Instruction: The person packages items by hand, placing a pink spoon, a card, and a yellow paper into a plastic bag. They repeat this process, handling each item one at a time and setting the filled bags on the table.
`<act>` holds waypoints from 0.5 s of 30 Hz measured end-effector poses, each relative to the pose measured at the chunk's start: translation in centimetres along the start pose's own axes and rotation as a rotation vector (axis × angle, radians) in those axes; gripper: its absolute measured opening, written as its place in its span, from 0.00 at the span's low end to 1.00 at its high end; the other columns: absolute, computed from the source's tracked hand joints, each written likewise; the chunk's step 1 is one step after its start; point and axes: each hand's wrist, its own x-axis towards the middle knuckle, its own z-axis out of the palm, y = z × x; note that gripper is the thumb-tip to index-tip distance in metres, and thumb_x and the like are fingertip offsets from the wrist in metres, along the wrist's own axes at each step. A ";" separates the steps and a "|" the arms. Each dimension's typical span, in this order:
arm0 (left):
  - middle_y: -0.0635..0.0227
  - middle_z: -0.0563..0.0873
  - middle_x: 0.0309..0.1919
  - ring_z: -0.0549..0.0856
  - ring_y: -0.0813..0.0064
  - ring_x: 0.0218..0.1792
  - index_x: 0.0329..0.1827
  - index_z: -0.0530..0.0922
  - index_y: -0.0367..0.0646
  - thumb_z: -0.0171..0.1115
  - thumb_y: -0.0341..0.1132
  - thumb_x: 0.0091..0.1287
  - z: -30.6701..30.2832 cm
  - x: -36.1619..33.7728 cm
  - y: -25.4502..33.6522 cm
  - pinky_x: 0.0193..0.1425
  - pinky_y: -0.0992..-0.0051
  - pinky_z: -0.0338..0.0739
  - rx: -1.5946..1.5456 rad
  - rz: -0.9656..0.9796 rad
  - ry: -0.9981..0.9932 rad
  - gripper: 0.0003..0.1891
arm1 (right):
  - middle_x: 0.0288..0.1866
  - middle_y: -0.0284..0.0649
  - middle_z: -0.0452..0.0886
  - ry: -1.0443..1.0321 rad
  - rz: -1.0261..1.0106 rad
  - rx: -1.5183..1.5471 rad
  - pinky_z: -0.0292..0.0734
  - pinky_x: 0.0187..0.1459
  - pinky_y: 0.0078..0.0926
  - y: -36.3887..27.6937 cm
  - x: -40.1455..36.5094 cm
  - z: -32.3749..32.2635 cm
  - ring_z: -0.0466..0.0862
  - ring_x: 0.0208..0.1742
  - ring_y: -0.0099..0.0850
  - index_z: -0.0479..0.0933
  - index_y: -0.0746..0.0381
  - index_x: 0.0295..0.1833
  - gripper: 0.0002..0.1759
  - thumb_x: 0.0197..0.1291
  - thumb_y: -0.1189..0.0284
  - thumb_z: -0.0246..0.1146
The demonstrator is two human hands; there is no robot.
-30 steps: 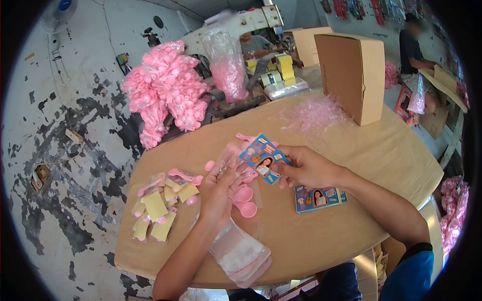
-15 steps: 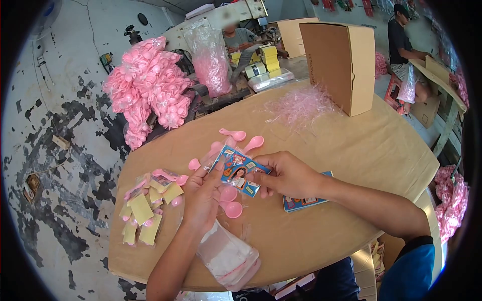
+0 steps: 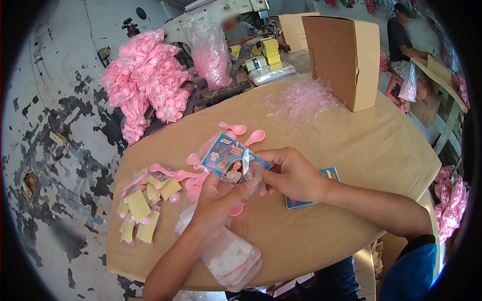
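Note:
A blue printed card (image 3: 223,153) with a picture of a person lies between my two hands, with shiny clear plastic over part of it. My left hand (image 3: 218,198) grips its near edge, thumb towards the right. At the card's right end, my right hand (image 3: 293,173) pinches the card and plastic; the fingertips partly hide each other. Pink spoons (image 3: 256,136) lie loose around and under the card. A stack of blue cards (image 3: 300,203) rests beneath my right forearm. Below my left wrist is a stack of clear plastic bags (image 3: 233,261).
Packets with yellowish cards and pink pieces (image 3: 140,205) lie on the left of the table. A cardboard box (image 3: 341,60) and clear plastic shreds (image 3: 304,103) stand at the back. Bundled pink spoons (image 3: 148,80) hang left of a machine. Two people sit farther off.
The card has shifted slightly left and turned, showing more of its face. My left hand has moved right and down along its near edge, and plastic now shines over the card.

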 end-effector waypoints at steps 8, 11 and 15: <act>0.54 0.66 0.72 0.66 0.61 0.73 0.76 0.56 0.42 0.44 0.47 0.78 -0.2 0.1 1.4 0.75 0.59 0.61 -0.154 0.123 -0.169 0.29 | 0.31 0.28 0.79 -0.029 -0.118 0.179 0.74 0.33 0.18 0.6 0.5 0.6 0.78 0.31 0.15 0.80 0.63 0.47 0.06 0.67 0.73 0.64; 0.57 0.69 0.71 0.71 0.66 0.69 0.71 0.63 0.42 0.55 0.38 0.75 -0.6 0.1 0.4 0.71 0.61 0.67 0.219 0.394 -0.334 0.25 | 0.29 0.29 0.78 -0.043 -0.158 0.039 0.71 0.32 0.17 0.6 0.1 0.2 0.75 0.30 0.15 0.80 0.64 0.45 0.08 0.68 0.71 0.62; 0.58 0.76 0.63 0.75 0.69 0.65 0.62 0.70 0.41 0.62 0.31 0.69 -2.5 0.4 0.5 0.68 0.63 0.70 -0.126 0.282 -0.144 0.20 | 0.27 0.29 0.77 -0.102 0.066 -0.007 0.69 0.32 0.17 -1.2 0.2 -1.2 0.73 0.29 0.16 0.80 0.64 0.45 0.12 0.71 0.65 0.58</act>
